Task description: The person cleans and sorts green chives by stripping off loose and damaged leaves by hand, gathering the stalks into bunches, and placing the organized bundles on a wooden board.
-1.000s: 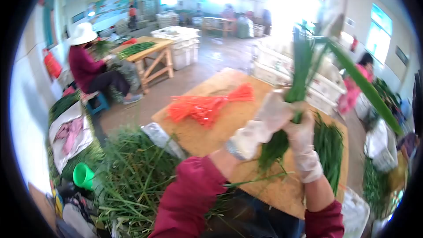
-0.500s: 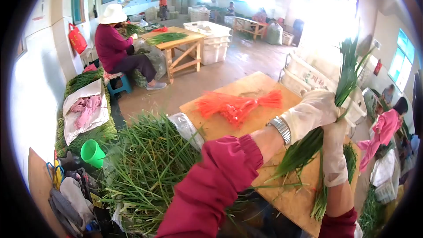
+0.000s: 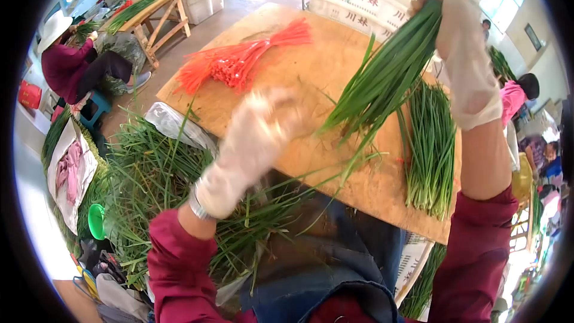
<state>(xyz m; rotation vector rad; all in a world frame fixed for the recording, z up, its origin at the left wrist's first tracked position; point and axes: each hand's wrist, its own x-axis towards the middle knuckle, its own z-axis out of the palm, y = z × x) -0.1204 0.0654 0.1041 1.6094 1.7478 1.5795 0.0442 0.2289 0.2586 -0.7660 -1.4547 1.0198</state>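
My right hand (image 3: 463, 45), in a pale thin glove, is closed around a bunch of chives (image 3: 388, 66) raised over the wooden table (image 3: 299, 143). The leaves hang down to the left. My left hand (image 3: 260, 134), gloved too, hovers by the table's near left edge, its fingers smeared by motion. Beyond it lies a bundle of red plastic ties (image 3: 242, 60). A second bunch of chives (image 3: 431, 149) rests on the table's right side, pale stem ends towards me. Left of my left hand is a big heap of loose chives (image 3: 155, 185).
White crates (image 3: 359, 3) stand behind the table. A person in a white hat (image 3: 69, 66) sits at another wooden table (image 3: 146, 12) at the far left. A green cup (image 3: 96, 221) is beside the heap. Another person in pink (image 3: 513, 98) is at the right.
My left hand has come away from the chives and swung left. My right hand has lifted the bunch, whose leaves now point down-left. The view has tipped downward.
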